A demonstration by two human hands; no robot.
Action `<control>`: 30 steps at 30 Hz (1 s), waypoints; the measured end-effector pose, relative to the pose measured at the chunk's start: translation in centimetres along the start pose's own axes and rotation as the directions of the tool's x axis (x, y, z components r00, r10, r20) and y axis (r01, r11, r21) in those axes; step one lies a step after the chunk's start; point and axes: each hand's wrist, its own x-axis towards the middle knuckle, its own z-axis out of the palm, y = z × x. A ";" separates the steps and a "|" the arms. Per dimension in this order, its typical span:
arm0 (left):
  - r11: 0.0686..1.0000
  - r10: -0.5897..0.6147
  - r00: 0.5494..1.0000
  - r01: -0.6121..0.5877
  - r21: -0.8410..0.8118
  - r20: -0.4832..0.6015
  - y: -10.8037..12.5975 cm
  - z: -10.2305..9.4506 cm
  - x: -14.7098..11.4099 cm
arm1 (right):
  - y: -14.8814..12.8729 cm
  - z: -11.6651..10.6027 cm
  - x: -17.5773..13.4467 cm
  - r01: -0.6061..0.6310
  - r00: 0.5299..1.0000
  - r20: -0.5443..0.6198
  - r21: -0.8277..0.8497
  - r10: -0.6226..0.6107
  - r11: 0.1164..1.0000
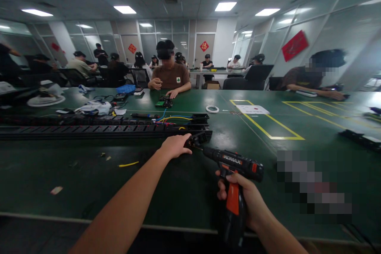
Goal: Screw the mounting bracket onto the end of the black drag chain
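Observation:
My right hand (238, 190) is wrapped round the orange-and-black grip of a cordless drill (235, 163). Its bit points left, with the tip close to a small black part (199, 139); I cannot tell whether they touch. My left hand (177, 145) is closed on that black part, pinching it near the right end of a long black power strip (89, 131). The fingers partly hide the part. Blue and yellow wires (175, 118) run to a black end piece (200, 117) just behind.
A cut yellow wire (128, 164) and small scraps lie on the green table (143, 202). Farther off are a white tape roll (212, 109), a circuit board (163, 103) and a blue tray (125, 89). A person (171, 69) sits opposite; another sits at right.

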 end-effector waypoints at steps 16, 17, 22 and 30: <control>0.998 -0.059 0.998 0.059 0.009 -0.025 0.8 0.6 -0.2 | 0.5 0.6 0.0 0.041 0.994 -0.100 -0.078 -0.048 0.996; 0.998 -0.057 0.998 0.058 0.007 -0.028 0.8 0.6 -0.2 | 0.5 0.7 0.0 0.043 0.993 -0.107 -0.090 -0.053 0.995; 0.998 -0.054 0.998 0.055 0.019 -0.029 0.7 0.7 -0.1 | 0.6 1.1 -0.1 0.040 0.994 -0.096 -0.075 -0.048 0.996; 0.997 -0.078 0.997 0.078 0.017 -0.014 0.7 0.7 0.0 | 1.4 1.9 -0.2 0.056 0.992 -0.110 0.009 -0.055 0.998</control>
